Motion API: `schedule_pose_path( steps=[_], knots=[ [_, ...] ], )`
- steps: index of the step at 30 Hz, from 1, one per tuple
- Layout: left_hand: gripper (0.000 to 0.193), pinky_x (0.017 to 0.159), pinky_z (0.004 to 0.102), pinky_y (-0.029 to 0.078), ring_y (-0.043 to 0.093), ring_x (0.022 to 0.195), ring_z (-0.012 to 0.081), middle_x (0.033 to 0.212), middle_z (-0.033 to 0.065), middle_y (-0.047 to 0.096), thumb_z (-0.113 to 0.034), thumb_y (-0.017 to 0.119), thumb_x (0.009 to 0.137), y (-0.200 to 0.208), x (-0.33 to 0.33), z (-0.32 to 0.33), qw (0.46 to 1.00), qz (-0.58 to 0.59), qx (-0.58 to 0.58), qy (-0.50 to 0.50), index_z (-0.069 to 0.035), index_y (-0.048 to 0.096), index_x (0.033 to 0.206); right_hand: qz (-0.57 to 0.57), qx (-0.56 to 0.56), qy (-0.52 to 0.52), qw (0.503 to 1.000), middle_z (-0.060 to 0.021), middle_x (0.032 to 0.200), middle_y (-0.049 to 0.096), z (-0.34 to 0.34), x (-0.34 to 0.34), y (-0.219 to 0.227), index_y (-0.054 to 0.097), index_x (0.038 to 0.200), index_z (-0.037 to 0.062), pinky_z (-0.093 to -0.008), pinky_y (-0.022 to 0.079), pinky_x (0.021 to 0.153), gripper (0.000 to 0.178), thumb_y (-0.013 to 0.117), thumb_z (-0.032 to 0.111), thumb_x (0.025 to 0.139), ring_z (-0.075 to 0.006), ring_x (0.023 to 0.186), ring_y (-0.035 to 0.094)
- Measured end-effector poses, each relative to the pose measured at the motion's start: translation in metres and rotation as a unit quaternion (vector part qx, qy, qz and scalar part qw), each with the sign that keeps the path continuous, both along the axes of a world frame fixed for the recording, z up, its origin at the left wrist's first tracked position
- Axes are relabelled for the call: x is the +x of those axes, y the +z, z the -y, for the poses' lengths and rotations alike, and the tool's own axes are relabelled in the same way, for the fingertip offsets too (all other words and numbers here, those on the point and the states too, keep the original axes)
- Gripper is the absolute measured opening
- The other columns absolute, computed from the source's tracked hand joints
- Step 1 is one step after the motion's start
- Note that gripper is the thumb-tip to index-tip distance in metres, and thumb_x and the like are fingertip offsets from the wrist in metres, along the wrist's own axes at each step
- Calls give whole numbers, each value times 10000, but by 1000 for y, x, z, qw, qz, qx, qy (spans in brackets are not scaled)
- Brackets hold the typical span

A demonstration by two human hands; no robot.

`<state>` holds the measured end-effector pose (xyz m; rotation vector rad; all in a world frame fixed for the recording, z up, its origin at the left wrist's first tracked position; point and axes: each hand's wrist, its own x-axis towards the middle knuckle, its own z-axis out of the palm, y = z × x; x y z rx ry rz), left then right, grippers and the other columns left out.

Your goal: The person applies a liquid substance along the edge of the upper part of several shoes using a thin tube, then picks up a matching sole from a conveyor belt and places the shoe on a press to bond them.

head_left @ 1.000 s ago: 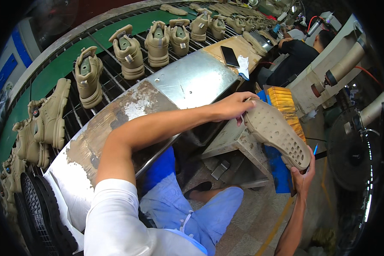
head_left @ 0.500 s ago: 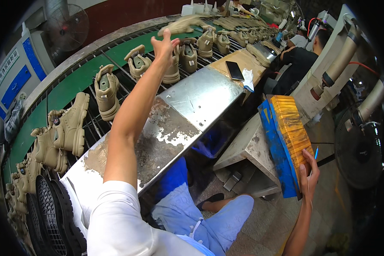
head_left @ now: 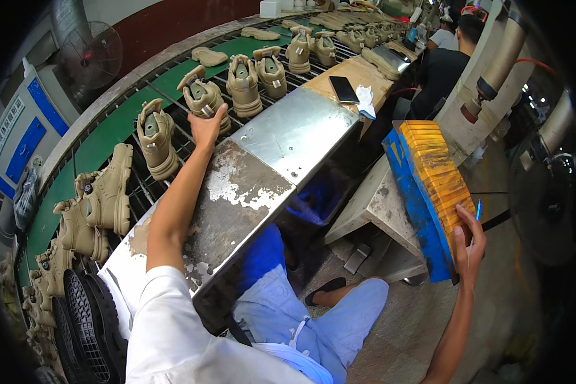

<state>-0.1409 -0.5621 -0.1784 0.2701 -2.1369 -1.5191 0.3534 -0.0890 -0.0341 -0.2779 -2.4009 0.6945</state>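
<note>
My left hand (head_left: 206, 127) is closed on the near end of a beige shoe (head_left: 203, 96), which stands on the roller conveyor. Its thumb lies on one side and the fingers on the other. Similar beige shoes stand on both sides, one (head_left: 155, 137) to the left and another (head_left: 243, 84) to the right. Behind the held shoe, a flat beige sole (head_left: 209, 56) lies on the green belt. My right hand (head_left: 470, 246) rests, fingers apart, on the lower edge of a yellow-topped blue block (head_left: 434, 169). A thin blue stick (head_left: 478, 208) shows beside its fingers; whether they hold it is unclear.
A worn metal bench (head_left: 237, 192) runs along the conveyor (head_left: 125, 112), with a phone (head_left: 344, 89) and white paper (head_left: 365, 101) farther along. Black soles (head_left: 86, 326) stand at lower left. A machine arm (head_left: 493, 83) hangs at right. A co-worker in black (head_left: 438, 73) sits beyond.
My left hand has come back from its far reach, where a blurred beige piece was moving beyond it, and closed on a shoe. My right hand stays on the block. The view has shifted slightly.
</note>
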Motion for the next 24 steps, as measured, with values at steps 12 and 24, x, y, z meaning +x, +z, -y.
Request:
schedule_pose_path(
  steps=[12,24],
  knots=[
    [714,951,409,531,680,1087,254,1252,145,706,-416,880,758,52,40,30,964,110,217,-104,46,682,1265,-16,34,-20,999,-163,1269,750,-13,8,-5,715,1321,6,-370,496,1073,348,662,147,1007,-256,1224,684],
    [799,1166,449,401,538,1345,311,1438,223,547,-306,805,944,32,380,-33,973,-56,8,-226,11,391,1550,-34,-226,287,930,-246,1448,624,230,-70,-105,523,1507,10,-430,493,1111,868,924,319,801,-397,1312,629]
  ],
)
